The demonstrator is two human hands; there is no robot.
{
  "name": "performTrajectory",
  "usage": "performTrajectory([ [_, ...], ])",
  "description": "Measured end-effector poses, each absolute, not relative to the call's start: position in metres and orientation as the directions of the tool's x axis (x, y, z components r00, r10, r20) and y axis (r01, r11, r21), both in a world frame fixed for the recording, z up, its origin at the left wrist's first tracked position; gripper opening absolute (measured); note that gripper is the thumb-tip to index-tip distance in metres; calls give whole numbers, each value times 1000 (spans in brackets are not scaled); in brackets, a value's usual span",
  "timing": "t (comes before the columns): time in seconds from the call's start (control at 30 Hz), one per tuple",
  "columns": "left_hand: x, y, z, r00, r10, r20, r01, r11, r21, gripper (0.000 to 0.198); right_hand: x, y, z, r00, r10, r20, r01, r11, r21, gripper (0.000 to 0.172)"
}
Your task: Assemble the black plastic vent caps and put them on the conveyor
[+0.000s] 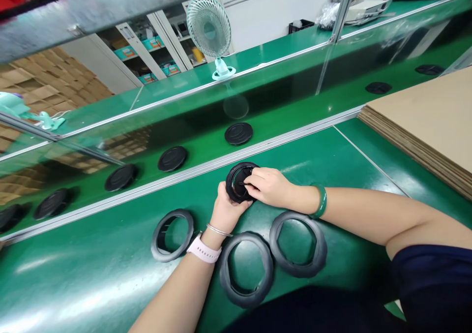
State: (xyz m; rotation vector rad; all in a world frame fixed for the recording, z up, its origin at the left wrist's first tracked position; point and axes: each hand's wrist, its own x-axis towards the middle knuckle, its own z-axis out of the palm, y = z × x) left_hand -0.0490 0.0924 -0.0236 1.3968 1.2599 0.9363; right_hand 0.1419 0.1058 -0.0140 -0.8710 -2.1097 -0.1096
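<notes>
**Both hands on one black disc, close to the rail**

R fingertips (250,181) are bunched tight and press on the face of the black disc (235,176) near its centre. Can't tell if they pinch some small part there. R hand (271,186) covers the disc's right side. L hand (226,209) cups the disc from below, fingers curled shut round the lower rim. The disc sits tilted toward the camera, above the green table (92,279), just beside the metal rail (155,183).

L wrist has a pale watch (204,249) and a thin bracelet (219,230). R wrist has a green bangle (321,201).

On the table near the forearms lie 3 grey rings, flat: left ring (155,244), middle ring (224,274) just beside the L forearm, right ring (320,249) under the R forearm. Middle and right rings are touching or nearly so.

Beyond the rail the green belt (295,111) carries a spaced row of black discs, nearest one (238,133). Farther back a small fan (209,28) stands on the far ledge. A stack of cardboard sheets (431,116) lies at right.
</notes>
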Motion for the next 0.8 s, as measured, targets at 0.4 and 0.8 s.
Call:
performTrajectory([
  [0.4,-54,95,-27,166,984,-65,215,28,976,62,141,104,-14,-395,537,745,603,764,-231,10],
  [0.8,-53,96,-25,174,983,-57,219,18,975,63,139,107,-17,-392,562,729,627,743,-235,11],
])
